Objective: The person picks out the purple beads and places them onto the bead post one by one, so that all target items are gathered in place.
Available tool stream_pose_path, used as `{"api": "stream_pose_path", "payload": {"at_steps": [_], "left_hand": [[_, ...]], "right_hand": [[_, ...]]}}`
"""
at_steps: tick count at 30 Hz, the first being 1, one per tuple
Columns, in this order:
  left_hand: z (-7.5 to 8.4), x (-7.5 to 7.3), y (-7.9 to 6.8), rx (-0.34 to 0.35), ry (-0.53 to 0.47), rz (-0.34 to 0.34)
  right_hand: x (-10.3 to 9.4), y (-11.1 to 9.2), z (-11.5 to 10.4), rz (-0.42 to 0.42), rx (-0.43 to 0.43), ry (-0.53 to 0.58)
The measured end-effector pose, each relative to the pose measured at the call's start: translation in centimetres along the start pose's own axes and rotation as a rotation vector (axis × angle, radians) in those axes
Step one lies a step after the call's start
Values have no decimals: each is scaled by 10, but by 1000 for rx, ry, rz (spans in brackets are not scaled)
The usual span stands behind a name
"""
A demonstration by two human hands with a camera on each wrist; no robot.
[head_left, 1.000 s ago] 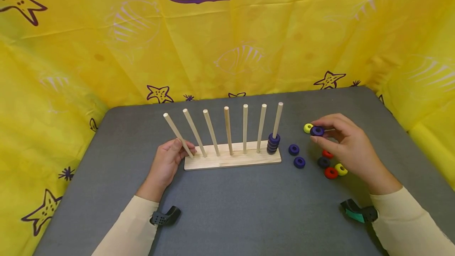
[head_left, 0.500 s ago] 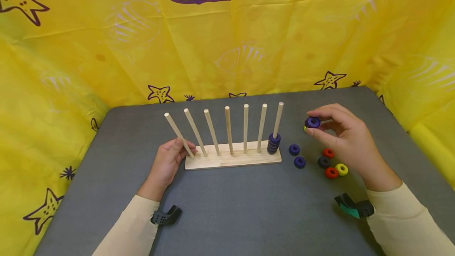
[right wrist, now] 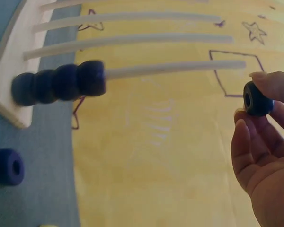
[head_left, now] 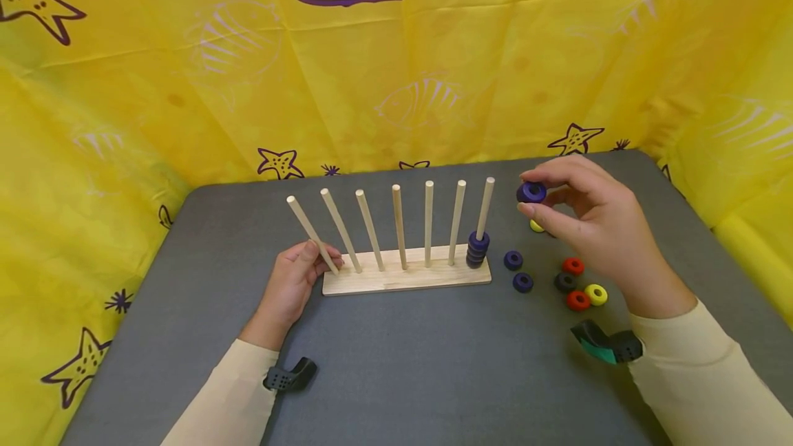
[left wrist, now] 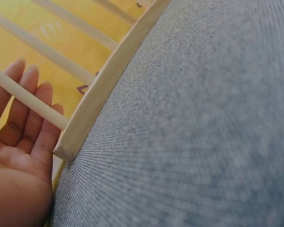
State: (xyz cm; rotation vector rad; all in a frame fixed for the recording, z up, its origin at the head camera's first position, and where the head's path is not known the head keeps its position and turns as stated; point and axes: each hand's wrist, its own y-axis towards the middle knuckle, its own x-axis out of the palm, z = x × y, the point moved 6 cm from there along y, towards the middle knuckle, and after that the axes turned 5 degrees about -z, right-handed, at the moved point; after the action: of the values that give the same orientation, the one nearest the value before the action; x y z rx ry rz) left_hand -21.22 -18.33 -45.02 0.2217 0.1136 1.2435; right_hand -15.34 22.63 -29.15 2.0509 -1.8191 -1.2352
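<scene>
A wooden peg stand [head_left: 396, 281] has a row of upright pegs on a flat base. Several dark blue rings [head_left: 477, 250] are stacked on its rightmost peg. My left hand [head_left: 290, 288] holds the stand at its left end, the thumb by the leftmost peg and the fingers behind it, as the left wrist view shows the fingers [left wrist: 32, 106]. My right hand [head_left: 595, 226] pinches a dark blue ring [head_left: 531, 192] between thumb and fingers, raised to the right of the rightmost peg and apart from it. In the right wrist view the ring [right wrist: 258, 99] has its hole facing sideways.
Two loose blue rings [head_left: 513, 260] lie right of the stand. Farther right are red rings [head_left: 578, 301], a yellow ring [head_left: 596, 294] and a black ring [head_left: 565, 281]. Another yellow ring [head_left: 536, 226] is partly hidden by my right hand. A yellow cloth [head_left: 396, 88] hangs behind the grey table.
My right hand has risen and moved left with the blue ring, away from the loose rings and towards the rightmost peg. The left hand and the stand stay in place.
</scene>
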Motion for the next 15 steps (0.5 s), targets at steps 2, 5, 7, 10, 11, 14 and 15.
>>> {"api": "stream_pose_path", "payload": {"at_steps": [2, 5, 7, 10, 11, 14, 15], "left_hand": [[0, 0, 0, -1, -1, 0], [-1, -1, 0, -2, -2, 0], [-1, -1, 0, -3, -4, 0], [-1, -1, 0, 0, -6, -3], [-1, -1, 0, 1, -5, -4], [-1, -1, 0, 2, -2, -8], [-1, -1, 0, 2, -1, -9]], "right_hand": [[2, 5, -5, -2, -9, 10], [4, 12, -12, -7, -17, 16], [6, 16, -16, -12, -22, 26], [9, 22, -20, -14, -30, 43], [10, 23, -21, -13, -31, 45], [13, 27, -23, -16, -29, 45], [14, 28, -23, -20, -24, 40]]}}
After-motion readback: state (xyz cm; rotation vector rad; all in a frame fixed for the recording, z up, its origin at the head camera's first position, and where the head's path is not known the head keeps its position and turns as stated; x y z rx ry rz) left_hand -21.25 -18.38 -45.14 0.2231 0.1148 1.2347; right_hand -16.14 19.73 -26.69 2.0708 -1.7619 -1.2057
